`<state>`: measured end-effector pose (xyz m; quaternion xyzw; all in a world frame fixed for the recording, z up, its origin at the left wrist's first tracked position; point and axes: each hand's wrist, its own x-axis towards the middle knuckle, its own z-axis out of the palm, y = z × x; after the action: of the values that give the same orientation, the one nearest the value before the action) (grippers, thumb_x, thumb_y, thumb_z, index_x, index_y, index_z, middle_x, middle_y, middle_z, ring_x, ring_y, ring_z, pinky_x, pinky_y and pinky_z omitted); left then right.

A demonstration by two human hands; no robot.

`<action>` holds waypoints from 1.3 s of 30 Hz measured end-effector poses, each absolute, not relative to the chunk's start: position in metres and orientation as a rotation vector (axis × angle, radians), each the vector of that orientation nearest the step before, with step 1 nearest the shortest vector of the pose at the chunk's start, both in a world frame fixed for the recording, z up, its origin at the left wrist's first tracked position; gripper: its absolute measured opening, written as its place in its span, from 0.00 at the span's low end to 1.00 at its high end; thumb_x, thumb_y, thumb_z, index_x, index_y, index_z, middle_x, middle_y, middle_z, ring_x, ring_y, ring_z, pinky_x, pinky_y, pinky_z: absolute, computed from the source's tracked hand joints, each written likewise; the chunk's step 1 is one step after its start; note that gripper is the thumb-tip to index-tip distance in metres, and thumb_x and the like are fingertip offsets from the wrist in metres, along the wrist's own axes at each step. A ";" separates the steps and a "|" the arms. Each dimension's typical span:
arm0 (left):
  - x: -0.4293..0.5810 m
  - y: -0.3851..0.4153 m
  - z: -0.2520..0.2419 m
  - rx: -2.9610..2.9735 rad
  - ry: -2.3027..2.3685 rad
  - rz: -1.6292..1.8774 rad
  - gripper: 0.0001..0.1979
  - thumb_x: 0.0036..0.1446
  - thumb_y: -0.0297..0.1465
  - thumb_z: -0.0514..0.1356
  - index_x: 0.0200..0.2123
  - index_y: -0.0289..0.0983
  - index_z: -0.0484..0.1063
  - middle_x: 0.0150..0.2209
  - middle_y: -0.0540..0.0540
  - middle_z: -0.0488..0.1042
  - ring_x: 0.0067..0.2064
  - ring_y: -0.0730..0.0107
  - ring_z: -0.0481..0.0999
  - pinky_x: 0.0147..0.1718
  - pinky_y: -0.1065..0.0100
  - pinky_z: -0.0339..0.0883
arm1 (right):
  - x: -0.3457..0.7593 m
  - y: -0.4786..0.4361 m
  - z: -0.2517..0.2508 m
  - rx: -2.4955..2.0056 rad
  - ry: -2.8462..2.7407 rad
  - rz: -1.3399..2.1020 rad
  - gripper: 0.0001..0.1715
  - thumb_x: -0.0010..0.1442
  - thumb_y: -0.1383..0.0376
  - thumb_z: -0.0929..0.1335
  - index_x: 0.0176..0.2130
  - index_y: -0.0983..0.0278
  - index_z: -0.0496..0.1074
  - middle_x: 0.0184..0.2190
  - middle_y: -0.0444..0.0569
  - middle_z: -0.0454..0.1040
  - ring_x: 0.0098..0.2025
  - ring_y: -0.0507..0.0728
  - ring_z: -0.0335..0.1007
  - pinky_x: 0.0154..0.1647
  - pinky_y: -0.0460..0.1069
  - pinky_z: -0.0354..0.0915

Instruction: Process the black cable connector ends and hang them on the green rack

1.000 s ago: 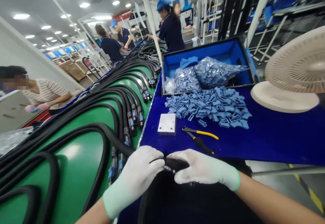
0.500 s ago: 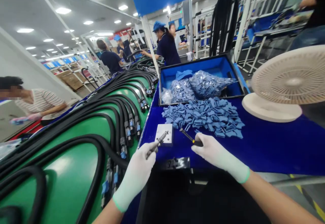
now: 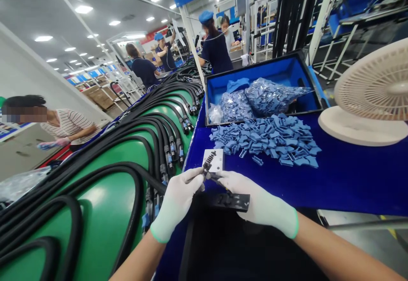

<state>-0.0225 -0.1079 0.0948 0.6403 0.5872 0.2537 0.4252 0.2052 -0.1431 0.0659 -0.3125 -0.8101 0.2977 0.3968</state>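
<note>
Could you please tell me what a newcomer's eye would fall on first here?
Most likely the loose pile of blue plastic clips on the dark blue table, right in front of the blue crate. Next might come the black hoses curving across the green surface on the left, then the white-gloved left hand at lower centre, holding a ribbed fitting seen against the silver block.

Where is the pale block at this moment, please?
In the head view, the pale block lies just right of centre on the blue table, below the left end of the blue heap, just beyond the left hand.
</note>
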 end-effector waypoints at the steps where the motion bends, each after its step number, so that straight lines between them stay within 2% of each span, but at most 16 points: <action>1: -0.023 -0.108 0.094 1.607 1.465 0.635 0.20 0.64 0.41 0.61 0.53 0.37 0.80 0.36 0.47 0.82 0.38 0.60 0.78 0.44 0.63 0.70 | 0.205 -0.143 0.065 -0.796 -2.054 0.757 0.31 0.62 0.74 0.65 0.63 0.62 0.69 0.60 0.57 0.75 0.61 0.62 0.73 0.64 0.57 0.69; 5: -0.023 -0.108 0.093 1.605 1.447 0.635 0.19 0.64 0.40 0.61 0.53 0.38 0.80 0.39 0.47 0.83 0.38 0.60 0.78 0.44 0.63 0.70 | 0.204 -0.144 0.064 -0.841 -2.046 0.811 0.26 0.66 0.69 0.66 0.62 0.61 0.70 0.60 0.57 0.75 0.60 0.63 0.73 0.66 0.59 0.67; 11: -0.021 -0.110 0.095 1.597 1.441 0.611 0.18 0.64 0.40 0.61 0.53 0.38 0.79 0.33 0.49 0.80 0.37 0.62 0.76 0.42 0.63 0.68 | 0.205 -0.147 0.057 -0.991 -2.056 0.854 0.16 0.69 0.62 0.66 0.53 0.62 0.75 0.49 0.56 0.79 0.51 0.64 0.76 0.60 0.59 0.70; 14: -0.021 -0.111 0.096 1.598 1.463 0.589 0.19 0.64 0.40 0.60 0.54 0.37 0.78 0.31 0.50 0.79 0.36 0.62 0.76 0.41 0.63 0.67 | 0.207 -0.150 0.055 -0.997 -2.091 0.837 0.17 0.68 0.59 0.67 0.54 0.63 0.75 0.53 0.57 0.77 0.54 0.65 0.74 0.62 0.58 0.68; 17: -0.021 -0.112 0.095 1.631 1.460 0.584 0.19 0.66 0.40 0.58 0.55 0.38 0.77 0.31 0.50 0.78 0.36 0.62 0.76 0.41 0.63 0.66 | 0.209 -0.152 0.054 -1.007 -2.108 0.792 0.25 0.68 0.58 0.68 0.61 0.63 0.70 0.59 0.58 0.73 0.59 0.66 0.71 0.66 0.59 0.64; 20: -0.022 -0.112 0.093 1.687 1.449 0.576 0.20 0.67 0.40 0.57 0.56 0.39 0.76 0.34 0.50 0.79 0.37 0.62 0.76 0.41 0.63 0.67 | 0.210 -0.152 0.052 -1.024 -2.128 0.769 0.30 0.67 0.58 0.68 0.65 0.63 0.66 0.62 0.59 0.71 0.62 0.66 0.69 0.67 0.60 0.62; 25: -0.020 -0.114 0.093 1.762 1.488 0.551 0.21 0.67 0.40 0.56 0.57 0.38 0.77 0.36 0.48 0.81 0.39 0.59 0.78 0.43 0.62 0.69 | 0.210 -0.152 0.047 -0.996 -2.142 0.723 0.28 0.65 0.62 0.68 0.63 0.64 0.68 0.62 0.61 0.71 0.63 0.67 0.68 0.66 0.61 0.64; 30: -0.017 -0.115 0.096 1.781 1.484 0.536 0.21 0.67 0.40 0.56 0.56 0.37 0.78 0.36 0.46 0.81 0.40 0.58 0.79 0.44 0.61 0.72 | 0.206 -0.152 0.044 -1.092 -2.114 0.766 0.22 0.62 0.73 0.64 0.54 0.62 0.73 0.52 0.57 0.76 0.55 0.65 0.72 0.58 0.59 0.69; 32: -0.015 -0.113 0.097 1.764 1.488 0.530 0.21 0.66 0.40 0.57 0.56 0.37 0.78 0.41 0.45 0.82 0.44 0.56 0.80 0.48 0.60 0.72 | 0.203 -0.150 0.041 -1.159 -2.109 0.766 0.21 0.61 0.75 0.63 0.51 0.62 0.74 0.49 0.56 0.77 0.51 0.64 0.73 0.55 0.57 0.70; 36: -0.007 -0.105 0.097 1.784 1.427 0.635 0.25 0.64 0.39 0.61 0.62 0.38 0.71 0.57 0.41 0.78 0.55 0.55 0.78 0.58 0.57 0.70 | 0.199 -0.146 0.033 -1.206 -2.136 0.722 0.22 0.57 0.79 0.62 0.47 0.64 0.73 0.47 0.55 0.76 0.50 0.62 0.72 0.53 0.56 0.69; 39: 0.002 -0.099 0.097 1.971 1.385 0.665 0.24 0.63 0.38 0.63 0.61 0.40 0.72 0.57 0.43 0.77 0.54 0.56 0.78 0.57 0.58 0.71 | 0.200 -0.145 0.028 -1.215 -2.142 0.745 0.23 0.56 0.79 0.62 0.48 0.64 0.73 0.47 0.54 0.76 0.49 0.61 0.71 0.52 0.55 0.68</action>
<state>0.0025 -0.0987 0.0972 0.7484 0.5259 0.2526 0.3155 0.1996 -0.1449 0.0282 -0.4533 -0.7992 0.2779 0.2803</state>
